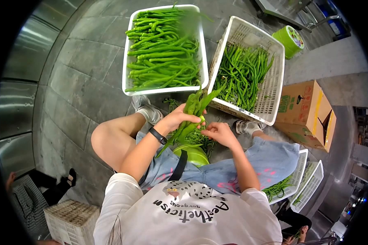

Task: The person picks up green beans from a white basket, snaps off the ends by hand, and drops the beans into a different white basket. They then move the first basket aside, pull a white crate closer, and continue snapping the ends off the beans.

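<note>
My left hand is closed around a bunch of long green peppers, held over my lap with the tips pointing up and away. Just to the right, my right hand has its fingers curled into a pinch, apart from the bunch; whatever is between the fingertips, if anything, is too small to see. Beyond my hands, a white tub holds long green peppers laid in rows. To its right, a white slatted crate contains a loose heap of green peppers.
Green scraps lie on the floor between my legs, by a light green round object. A cardboard box and a green bucket stand right. Other people sit at lower left and lower right, near white crates.
</note>
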A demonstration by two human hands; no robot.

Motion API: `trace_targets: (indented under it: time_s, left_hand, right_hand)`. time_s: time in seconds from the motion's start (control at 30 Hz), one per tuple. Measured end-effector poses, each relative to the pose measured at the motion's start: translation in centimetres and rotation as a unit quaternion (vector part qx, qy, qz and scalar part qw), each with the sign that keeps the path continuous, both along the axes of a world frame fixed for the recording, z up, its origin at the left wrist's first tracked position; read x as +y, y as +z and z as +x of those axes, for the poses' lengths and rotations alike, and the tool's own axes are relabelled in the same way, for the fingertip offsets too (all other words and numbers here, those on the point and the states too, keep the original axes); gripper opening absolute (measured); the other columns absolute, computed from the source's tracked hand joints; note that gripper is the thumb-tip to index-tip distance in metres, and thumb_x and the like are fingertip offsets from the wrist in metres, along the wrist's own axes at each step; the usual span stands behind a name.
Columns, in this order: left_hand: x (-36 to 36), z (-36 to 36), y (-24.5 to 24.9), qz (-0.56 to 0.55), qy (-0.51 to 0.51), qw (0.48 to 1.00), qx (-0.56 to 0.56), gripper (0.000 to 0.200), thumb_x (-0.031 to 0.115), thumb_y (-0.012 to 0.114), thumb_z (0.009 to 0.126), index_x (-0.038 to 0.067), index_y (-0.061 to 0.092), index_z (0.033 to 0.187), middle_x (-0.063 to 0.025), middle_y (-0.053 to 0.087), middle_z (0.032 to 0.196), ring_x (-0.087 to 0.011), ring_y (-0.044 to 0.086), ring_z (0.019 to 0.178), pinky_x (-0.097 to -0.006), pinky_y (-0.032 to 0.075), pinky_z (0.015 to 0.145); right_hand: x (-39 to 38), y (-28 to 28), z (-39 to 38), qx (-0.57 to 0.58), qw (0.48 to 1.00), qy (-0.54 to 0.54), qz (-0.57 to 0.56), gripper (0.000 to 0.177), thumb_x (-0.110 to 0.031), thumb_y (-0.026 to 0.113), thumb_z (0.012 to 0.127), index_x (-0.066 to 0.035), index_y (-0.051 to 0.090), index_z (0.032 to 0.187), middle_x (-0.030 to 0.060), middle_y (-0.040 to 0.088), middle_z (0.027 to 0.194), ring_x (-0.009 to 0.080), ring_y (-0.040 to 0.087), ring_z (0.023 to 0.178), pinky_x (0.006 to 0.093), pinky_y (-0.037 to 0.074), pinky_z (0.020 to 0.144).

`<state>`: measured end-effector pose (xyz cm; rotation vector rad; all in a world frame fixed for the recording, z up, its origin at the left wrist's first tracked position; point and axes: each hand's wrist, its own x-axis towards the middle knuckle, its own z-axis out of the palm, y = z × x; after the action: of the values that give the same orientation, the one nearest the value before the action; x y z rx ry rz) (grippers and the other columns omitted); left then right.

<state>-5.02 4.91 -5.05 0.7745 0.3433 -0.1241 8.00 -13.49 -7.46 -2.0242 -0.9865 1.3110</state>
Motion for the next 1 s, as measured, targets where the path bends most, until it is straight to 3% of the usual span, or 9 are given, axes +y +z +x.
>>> trace_targets:
  time_s: [0.17, 0.2, 0.4, 0.5, 0.6, 0.73, 0.87, 0.93, 1.0]
  left_hand:
    - [0.2, 0.2, -0.2, 0.048, -0.051, 0.997, -0.015, 0.054, 0.003, 0.069, 0.073, -0.002, 0.049, 0.123, -0.0114, 0.064, 0.09, -0.017, 0.062, 0.075, -0.0285, 0.05, 0.07]
    - [0.1, 0.2, 0.0, 0.06, -0.059, 0.996, -0.016, 0.055, 0.003, 0.069, 0.073, -0.002, 0.049, 0.123, -0.0111, 0.064, 0.09, -0.0166, 0.062, 0.075, -0.0284, 0.05, 0.07]
    - [-0.5, 0.0, 0.1, 0.098, -0.061, 0.993, 0.006, 0.056, -0.001, 0.07, 0.072, 0.002, 0.049, 0.125, -0.0073, 0.064, 0.093, -0.0152, 0.061, 0.08, -0.0289, 0.049, 0.074]
    - [-0.2, -0.2, -0.1, 0.075, -0.087, 0.993, -0.01, 0.061, -0.001, 0.069, 0.074, 0.001, 0.045, 0.129, -0.0092, 0.061, 0.099, -0.017, 0.061, 0.083, -0.0287, 0.05, 0.073]
    - [0.0, 0.0, -0.3, 0.068, -0.104, 0.992, -0.028, 0.061, 0.002, 0.069, 0.073, -0.001, 0.045, 0.128, -0.0101, 0.062, 0.091, -0.0171, 0.061, 0.079, -0.0291, 0.049, 0.071]
    - [-0.1, 0.3, 0.1, 0.056, -0.088, 0.993, -0.049, 0.061, 0.005, 0.068, 0.072, -0.004, 0.045, 0.128, -0.0114, 0.063, 0.083, -0.0175, 0.06, 0.073, -0.0294, 0.049, 0.067]
    - [0.3, 0.3, 0.0, 0.043, -0.072, 0.995, -0.045, 0.062, 0.005, 0.068, 0.072, -0.003, 0.044, 0.129, -0.0113, 0.063, 0.084, -0.0175, 0.06, 0.074, -0.0293, 0.049, 0.067]
    - [0.5, 0.3, -0.1, 0.04, -0.072, 0.996, -0.04, 0.062, 0.005, 0.068, 0.072, -0.002, 0.044, 0.129, -0.0108, 0.063, 0.086, -0.0172, 0.061, 0.076, -0.0296, 0.049, 0.068]
    - [0.2, 0.3, -0.1, 0.053, -0.055, 0.997, -0.015, 0.059, 0.003, 0.068, 0.073, -0.001, 0.046, 0.127, -0.0098, 0.063, 0.09, -0.0168, 0.061, 0.079, -0.0302, 0.05, 0.07]
  right_hand:
    - [2.0, 4.2, 1.0, 0.171, 0.91, -0.298, 0.23, 0.025, -0.014, 0.063, 0.087, -0.003, 0.054, 0.108, -0.0019, 0.057, 0.072, 0.0028, 0.046, 0.055, 0.017, 0.033, 0.047]
    - [2.4, 4.9, 1.3, 0.175, 0.888, -0.331, 0.268, 0.021, -0.016, 0.063, 0.088, -0.003, 0.056, 0.103, -0.0007, 0.057, 0.072, 0.0021, 0.046, 0.055, 0.0165, 0.032, 0.047]
    - [2.4, 4.8, 2.9, 0.192, 0.886, -0.337, 0.254, 0.017, -0.02, 0.058, 0.092, -0.003, 0.06, 0.09, 0.0002, 0.056, 0.069, 0.0033, 0.046, 0.054, 0.0169, 0.033, 0.046]
    - [1.9, 4.6, 2.9, 0.327, 0.837, -0.358, 0.253, 0.021, -0.019, 0.053, 0.095, 0.0, 0.058, 0.088, 0.0009, 0.052, 0.065, 0.0057, 0.041, 0.05, 0.0175, 0.031, 0.045]
    - [1.8, 4.7, 3.1, 0.503, 0.72, -0.395, 0.268, 0.023, -0.019, 0.049, 0.096, 0.0, 0.056, 0.086, 0.0007, 0.047, 0.062, 0.0071, 0.035, 0.049, 0.0188, 0.028, 0.043]
    - [1.4, 5.6, 3.3, 0.439, 0.754, -0.383, 0.304, 0.024, -0.019, 0.047, 0.097, -0.002, 0.053, 0.081, 0.0009, 0.042, 0.06, 0.007, 0.031, 0.047, 0.0196, 0.024, 0.042]
    - [0.1, 4.7, 3.3, 0.127, 0.944, -0.275, 0.128, 0.028, -0.023, 0.067, 0.085, -0.007, 0.052, 0.067, -0.0037, 0.048, 0.058, 0.0024, 0.038, 0.049, 0.018, 0.027, 0.044]
    - [-0.2, 3.9, 2.3, 0.067, 0.979, -0.167, 0.093, 0.017, -0.014, 0.072, 0.08, -0.005, 0.058, 0.077, -0.0063, 0.051, 0.064, -0.0014, 0.041, 0.056, 0.0158, 0.031, 0.049]
    - [-0.4, 4.1, 1.2, 0.001, 0.975, -0.177, 0.134, 0.018, -0.01, 0.071, 0.08, -0.001, 0.06, 0.091, -0.0062, 0.053, 0.067, -0.0007, 0.043, 0.058, 0.0153, 0.033, 0.051]
